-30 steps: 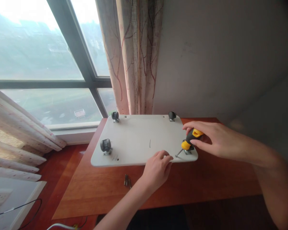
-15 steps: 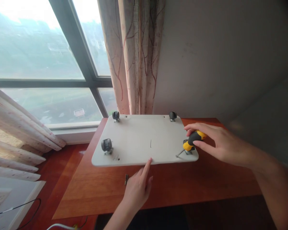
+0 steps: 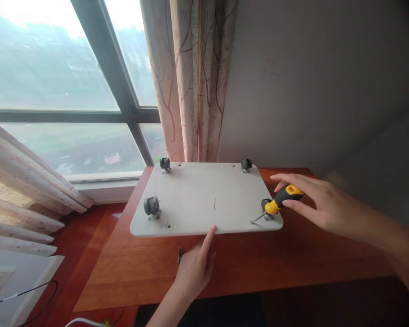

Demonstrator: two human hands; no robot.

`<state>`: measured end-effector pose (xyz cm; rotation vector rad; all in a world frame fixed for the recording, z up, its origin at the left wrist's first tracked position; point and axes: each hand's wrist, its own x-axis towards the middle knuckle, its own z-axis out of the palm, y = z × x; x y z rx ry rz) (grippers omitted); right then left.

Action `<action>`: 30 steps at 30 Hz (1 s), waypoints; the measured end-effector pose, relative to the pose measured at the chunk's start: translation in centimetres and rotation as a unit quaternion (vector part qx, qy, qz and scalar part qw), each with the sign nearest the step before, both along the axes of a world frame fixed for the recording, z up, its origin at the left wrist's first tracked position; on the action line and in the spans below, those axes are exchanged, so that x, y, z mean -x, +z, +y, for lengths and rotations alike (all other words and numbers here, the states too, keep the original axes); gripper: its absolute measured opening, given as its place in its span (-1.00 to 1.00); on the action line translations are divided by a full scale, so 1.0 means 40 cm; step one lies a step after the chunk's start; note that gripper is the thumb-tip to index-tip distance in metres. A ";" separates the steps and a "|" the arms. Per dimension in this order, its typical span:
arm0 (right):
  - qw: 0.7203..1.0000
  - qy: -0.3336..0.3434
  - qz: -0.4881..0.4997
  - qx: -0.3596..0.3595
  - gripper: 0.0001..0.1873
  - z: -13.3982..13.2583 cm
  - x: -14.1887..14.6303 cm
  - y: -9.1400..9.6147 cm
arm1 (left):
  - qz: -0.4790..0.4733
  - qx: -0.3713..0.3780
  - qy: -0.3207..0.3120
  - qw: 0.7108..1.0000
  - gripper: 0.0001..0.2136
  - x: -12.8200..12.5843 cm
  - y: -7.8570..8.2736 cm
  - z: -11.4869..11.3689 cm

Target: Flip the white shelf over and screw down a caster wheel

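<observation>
A white board [image 3: 191,193] with rounded corners lies on the wooden table, with a caster near each corner. My right hand [image 3: 322,204] grips a yellow and black screwdriver [image 3: 286,197] by the handle. The tool slants down to the left, its tip at a small metal piece, perhaps a screw head [image 3: 252,222], near the front right corner. Behind the shaft is the front right caster [image 3: 266,206], partly hidden. My left hand [image 3: 199,259] touches the board's front edge with its index finger stretched out and the thumb apart; its other fingers are mostly hidden.
The front left caster [image 3: 152,208] and the back casters [image 3: 165,164] stand up from the board. A small metal piece [image 3: 179,255] lies on the table [image 3: 129,268] beside my left hand. Curtains [image 3: 194,81], a window and a grey wall border the table. Cables lie at lower left.
My right hand and the screwdriver handle have swung to the right and slightly lower, so the tool leans more. The tip stays at the same spot. My left hand has hardly moved.
</observation>
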<state>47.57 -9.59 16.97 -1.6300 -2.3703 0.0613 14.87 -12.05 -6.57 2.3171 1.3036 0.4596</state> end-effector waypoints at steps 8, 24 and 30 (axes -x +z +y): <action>0.996 -0.028 -0.066 -0.060 -0.68 -0.013 0.054 -0.017 | -0.018 0.009 -0.004 1.000 -0.26 -0.002 -0.007 0.003; 0.995 -0.047 -0.076 -0.037 -0.64 -0.024 0.053 -0.017 | -0.023 0.001 -0.001 1.000 -0.28 -0.012 -0.010 -0.007; 0.999 -0.017 0.022 0.033 -0.59 -0.031 0.047 0.008 | -0.022 0.003 0.006 1.000 -0.29 -0.008 -0.008 -0.004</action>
